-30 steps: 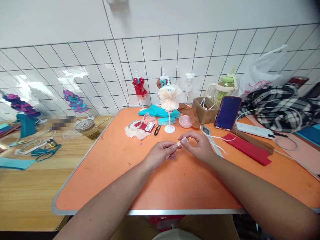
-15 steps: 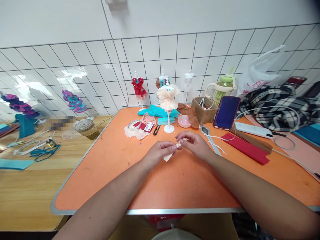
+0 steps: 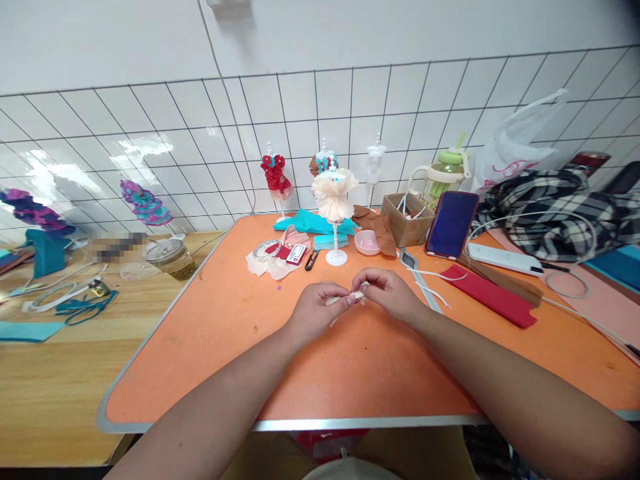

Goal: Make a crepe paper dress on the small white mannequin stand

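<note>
Above the middle of the orange table (image 3: 200,373), a small cream paper piece (image 3: 357,295) is pinched between both hands. My left hand (image 3: 320,308) grips it from the left with thumb and fingers. From the right, my right hand (image 3: 384,291) pinches its other end. Fingers cover most of the piece. Just beyond the hands stands a small white dress form (image 3: 337,256) wearing a ruffled cream skirt (image 3: 334,193).
Behind are a red-dressed form (image 3: 275,175), pink bowl (image 3: 367,243), black snips (image 3: 311,260) and cardboard box (image 3: 407,220). A phone (image 3: 453,224), red crepe strip (image 3: 493,295) and green-lidded bottle (image 3: 447,175) are on the right. A lidded jar (image 3: 171,259) stands left.
The fingers have shifted slightly around the cream piece, and its loose end hanging below the left hand shows less now. The camera view has moved a little.
</note>
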The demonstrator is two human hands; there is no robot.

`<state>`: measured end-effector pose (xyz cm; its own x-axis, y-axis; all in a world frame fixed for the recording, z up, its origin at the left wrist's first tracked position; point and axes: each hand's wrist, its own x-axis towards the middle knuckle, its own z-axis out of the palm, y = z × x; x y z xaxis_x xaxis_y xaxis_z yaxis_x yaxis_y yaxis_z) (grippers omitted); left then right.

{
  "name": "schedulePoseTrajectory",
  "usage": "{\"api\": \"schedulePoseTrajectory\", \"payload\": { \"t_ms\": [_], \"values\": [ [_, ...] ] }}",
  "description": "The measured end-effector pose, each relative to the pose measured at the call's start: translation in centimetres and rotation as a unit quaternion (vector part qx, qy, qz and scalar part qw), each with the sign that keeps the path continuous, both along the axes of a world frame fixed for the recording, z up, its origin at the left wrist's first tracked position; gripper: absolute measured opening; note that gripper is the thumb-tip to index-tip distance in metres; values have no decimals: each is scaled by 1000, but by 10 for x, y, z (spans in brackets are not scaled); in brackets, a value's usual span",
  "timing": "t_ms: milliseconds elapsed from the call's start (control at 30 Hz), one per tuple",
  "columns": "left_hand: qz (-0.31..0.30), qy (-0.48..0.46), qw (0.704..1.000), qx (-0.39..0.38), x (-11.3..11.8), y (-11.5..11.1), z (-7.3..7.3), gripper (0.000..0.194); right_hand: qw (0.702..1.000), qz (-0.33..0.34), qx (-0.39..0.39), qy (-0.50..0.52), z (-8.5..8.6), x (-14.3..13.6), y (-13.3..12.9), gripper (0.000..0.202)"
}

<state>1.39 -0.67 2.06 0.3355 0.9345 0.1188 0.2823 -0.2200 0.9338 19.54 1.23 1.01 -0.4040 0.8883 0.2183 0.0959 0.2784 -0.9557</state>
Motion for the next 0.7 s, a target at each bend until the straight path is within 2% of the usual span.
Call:
{"api": "schedulePoseTrajectory", "payload": {
  "t_ms": [267,433,500,600,700],
  "values": [
    [12,68,985,157,-2,1,0,15,999,21,37,-14,5,6,0,7],
    [3,117,968,222,-3,2,-4,13,980,0,171,-104,14,8,-3,7],
    [7,130,960,249,-3,2,-5,13,972,-9,192,-131,17,8,-4,7],
    [9,126,951,282,-4,3,-5,16,981,-13,135,-138,18,10,-4,5],
    [0,116,945,305,-5,3,-4,17,995,12,45,-88,15,11,-1,9]
  ]
}}
